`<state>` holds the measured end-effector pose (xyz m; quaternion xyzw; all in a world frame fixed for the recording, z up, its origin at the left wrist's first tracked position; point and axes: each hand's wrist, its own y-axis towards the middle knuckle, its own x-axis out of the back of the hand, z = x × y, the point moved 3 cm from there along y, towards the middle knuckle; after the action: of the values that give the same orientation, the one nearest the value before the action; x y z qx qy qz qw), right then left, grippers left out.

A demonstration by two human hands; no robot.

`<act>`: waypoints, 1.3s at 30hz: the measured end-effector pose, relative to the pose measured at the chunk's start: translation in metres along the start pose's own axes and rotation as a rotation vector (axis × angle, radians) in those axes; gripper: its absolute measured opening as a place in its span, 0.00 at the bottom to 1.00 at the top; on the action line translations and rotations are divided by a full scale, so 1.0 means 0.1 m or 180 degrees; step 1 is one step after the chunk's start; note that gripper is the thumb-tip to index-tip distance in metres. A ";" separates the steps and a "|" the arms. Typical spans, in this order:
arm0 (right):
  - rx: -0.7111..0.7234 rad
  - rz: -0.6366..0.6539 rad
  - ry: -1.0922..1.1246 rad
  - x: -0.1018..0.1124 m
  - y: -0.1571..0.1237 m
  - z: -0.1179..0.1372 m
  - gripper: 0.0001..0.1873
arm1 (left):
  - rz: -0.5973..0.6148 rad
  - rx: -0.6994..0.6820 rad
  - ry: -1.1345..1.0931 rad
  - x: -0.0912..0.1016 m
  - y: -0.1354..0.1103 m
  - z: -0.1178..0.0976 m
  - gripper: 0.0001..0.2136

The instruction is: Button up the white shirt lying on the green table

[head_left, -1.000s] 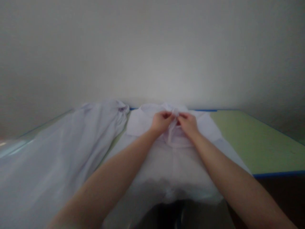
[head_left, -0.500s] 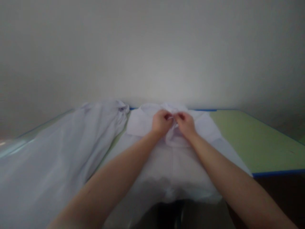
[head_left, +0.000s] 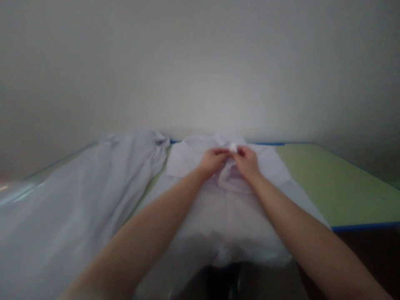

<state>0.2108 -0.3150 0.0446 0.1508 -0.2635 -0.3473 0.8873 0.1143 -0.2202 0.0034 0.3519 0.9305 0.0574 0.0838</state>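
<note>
A white garment point(head_left: 200, 216) lies spread over the table and hangs past its near edge, with wide folded parts at its far end. Near that far end, my left hand point(head_left: 214, 161) and my right hand point(head_left: 248, 161) meet, fingers pinched on a gathered bit of the white cloth. A small white tuft point(head_left: 233, 147) of it pokes up between the fingertips. Below the hands a loop of the cloth point(head_left: 224, 179) droops onto the garment. The picture is dim and soft, so the cloth's exact part cannot be made out.
A second heap of white cloth point(head_left: 78, 204) covers the left side of the table, its crumpled end at the back. The green tabletop point(head_left: 331, 183) with blue edging point(head_left: 365, 226) shows at the right. A pale wall point(head_left: 200, 66) rises behind.
My left hand has turned, its fingers now reaching straighter toward the right hand. A white tuft of cloth has come up between the fingertips. The garment otherwise lies as before.
</note>
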 end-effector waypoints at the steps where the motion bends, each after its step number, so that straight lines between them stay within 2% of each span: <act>1: 0.0002 0.0011 0.0011 0.00 0.00 -0.01 0.12 | 0.0027 0.0003 0.0011 0.00 0.00 0.00 0.13; 10: 0.0018 0.0149 -0.0211 0.02 0.02 -0.03 0.11 | 0.0233 -0.0211 0.0275 -0.01 -0.04 -0.03 0.12; 14: -0.0063 0.0179 -0.0218 0.01 0.03 -0.06 0.12 | 0.0215 -0.0276 0.0333 -0.01 -0.04 -0.03 0.11; 18: -0.0047 0.0227 -0.0287 0.00 0.03 -0.07 0.12 | 0.0155 -0.0385 0.0692 0.01 0.00 -0.01 0.10; 20: -0.0027 0.0180 -0.0370 0.02 0.03 -0.06 0.12 | -0.0035 -0.0487 0.0953 0.02 0.01 -0.01 0.09; 24: 0.0080 -0.0121 -0.0491 0.06 0.02 -0.01 0.15 | -0.0729 -0.0521 0.1521 0.07 0.02 -0.08 0.07; 26: 0.0200 -0.0126 -0.0533 0.05 0.00 0.03 0.16 | -0.0889 -0.0573 0.1746 0.07 0.00 -0.13 0.08; 31: 0.0432 0.0263 -0.0693 -0.05 -0.04 0.05 0.18 | -0.0817 -0.0918 0.2121 0.05 -0.05 -0.19 0.09; 39: 0.0004 0.0116 -0.0895 -0.02 0.04 -0.06 0.18 | -0.0598 -0.1343 0.2517 -0.01 -0.12 -0.31 0.08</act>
<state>0.2149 -0.3105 0.0411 0.0964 -0.3881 -0.3486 0.8477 0.1014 -0.2316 0.0314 0.1923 0.8869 0.3678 -0.2031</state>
